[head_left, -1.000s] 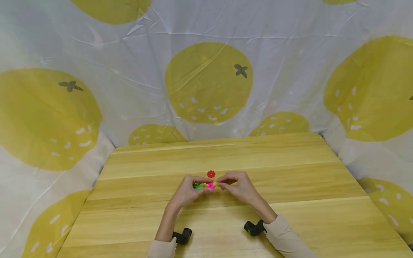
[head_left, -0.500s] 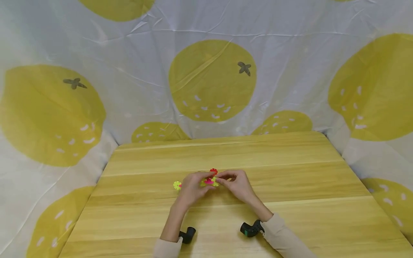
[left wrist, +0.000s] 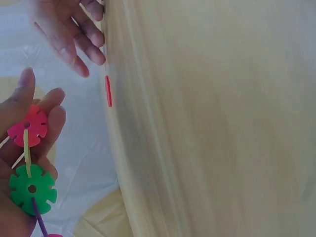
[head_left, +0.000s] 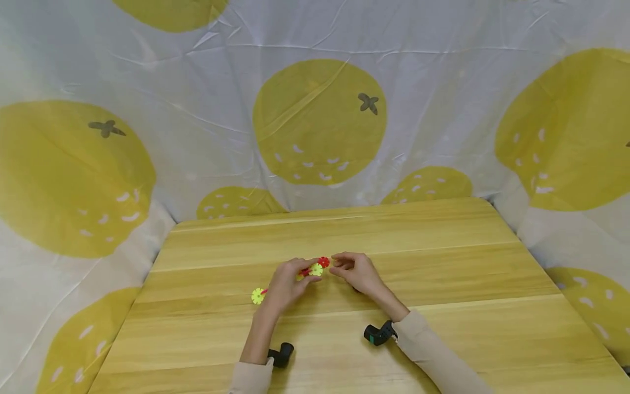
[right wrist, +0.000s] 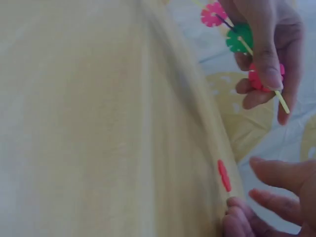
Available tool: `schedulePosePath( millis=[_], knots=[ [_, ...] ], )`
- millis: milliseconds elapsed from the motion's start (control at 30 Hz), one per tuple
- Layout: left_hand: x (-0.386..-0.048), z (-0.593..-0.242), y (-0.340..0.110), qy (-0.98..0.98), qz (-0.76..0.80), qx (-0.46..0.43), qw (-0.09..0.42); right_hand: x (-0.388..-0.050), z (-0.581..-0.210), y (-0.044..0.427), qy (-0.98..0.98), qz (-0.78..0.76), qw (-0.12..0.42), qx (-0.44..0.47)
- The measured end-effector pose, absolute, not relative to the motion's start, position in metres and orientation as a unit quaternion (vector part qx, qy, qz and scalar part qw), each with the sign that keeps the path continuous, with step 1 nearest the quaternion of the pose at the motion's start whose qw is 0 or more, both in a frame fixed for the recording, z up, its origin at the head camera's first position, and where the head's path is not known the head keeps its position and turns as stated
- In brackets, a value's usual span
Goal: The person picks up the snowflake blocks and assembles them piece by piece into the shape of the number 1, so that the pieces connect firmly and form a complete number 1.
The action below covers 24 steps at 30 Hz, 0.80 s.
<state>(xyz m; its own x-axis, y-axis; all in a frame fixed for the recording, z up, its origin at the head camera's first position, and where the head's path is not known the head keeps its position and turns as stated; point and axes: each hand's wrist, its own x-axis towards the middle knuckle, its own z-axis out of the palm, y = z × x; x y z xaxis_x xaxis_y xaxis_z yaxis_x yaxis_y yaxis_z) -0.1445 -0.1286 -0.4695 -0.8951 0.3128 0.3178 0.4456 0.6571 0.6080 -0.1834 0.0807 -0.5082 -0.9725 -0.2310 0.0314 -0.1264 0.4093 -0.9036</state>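
Observation:
My left hand (head_left: 287, 284) grips a chain of joined notched discs. In the left wrist view a pink disc (left wrist: 35, 129) lies between thumb and fingers, linked by a yellow disc seen edge-on (left wrist: 27, 153) to a green disc (left wrist: 32, 189). A yellow disc (head_left: 258, 296) at the chain's far end sticks out left of the hand. From the fingertips another yellow disc (head_left: 316, 270) juts to the right. A loose red disc (head_left: 324, 262) lies on the table just beyond. My right hand (head_left: 361, 272) is beside it, fingers parted and bent, holding nothing.
The wooden table (head_left: 418, 235) reaches to a hanging cloth (head_left: 423, 109) printed with yellow fruit at the back and sides. Black devices sit at the left wrist (head_left: 282, 355) and the right wrist (head_left: 379, 334).
My right hand has let go of the yellow disc at the chain's end and parted slightly to the right. The left hand has tilted the chain, its left end now lower.

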Motion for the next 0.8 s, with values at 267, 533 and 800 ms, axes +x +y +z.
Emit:
schedulePosePath(
  millis=[267,533,800],
  knots=[
    [-0.147,-0.471,-0.137,-0.91,-0.366,-0.186,0.059,-0.198,-0.508,0.073,0.865,-0.489,0.057,-0.1],
    [-0.147,-0.471,-0.146,-0.911,-0.374,-0.17,0.044,-0.21,-0.512,0.056,0.887,-0.445,0.032,-0.12],
    [-0.145,-0.473,-0.151,-0.915,-0.37,-0.161,0.024,-0.208,-0.515,0.052,0.891,-0.444,0.013,-0.095]
  ],
)
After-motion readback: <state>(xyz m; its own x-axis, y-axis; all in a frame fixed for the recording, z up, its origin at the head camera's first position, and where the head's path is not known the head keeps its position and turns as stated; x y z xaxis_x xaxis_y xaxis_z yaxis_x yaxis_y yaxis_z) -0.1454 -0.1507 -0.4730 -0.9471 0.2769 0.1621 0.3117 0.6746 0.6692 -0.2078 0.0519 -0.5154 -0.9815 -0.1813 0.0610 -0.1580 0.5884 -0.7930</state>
